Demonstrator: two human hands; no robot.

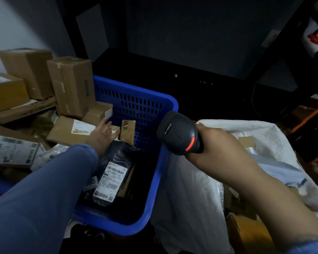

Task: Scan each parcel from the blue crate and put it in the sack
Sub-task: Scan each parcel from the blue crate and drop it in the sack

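Firmly gripped the black scanner (178, 133) in the right hand (222, 143), fingers curled round its handle, above the right rim of the blue crate (173, 105), beside the white sack (187, 184). Stretched the left hand (103, 133) into the crate, fingers straight, holding nothing, over a flat labelled box (72, 132) beside a small upright brown parcel (128, 132). Found a black mailer (116, 173), label up, lying in the crate under that forearm. Found a cardboard box (242, 235) inside the sack.

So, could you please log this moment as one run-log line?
left hand: open, reaching toward brown parcel in blue crate | right hand: grips scanner | sack: open beside crate
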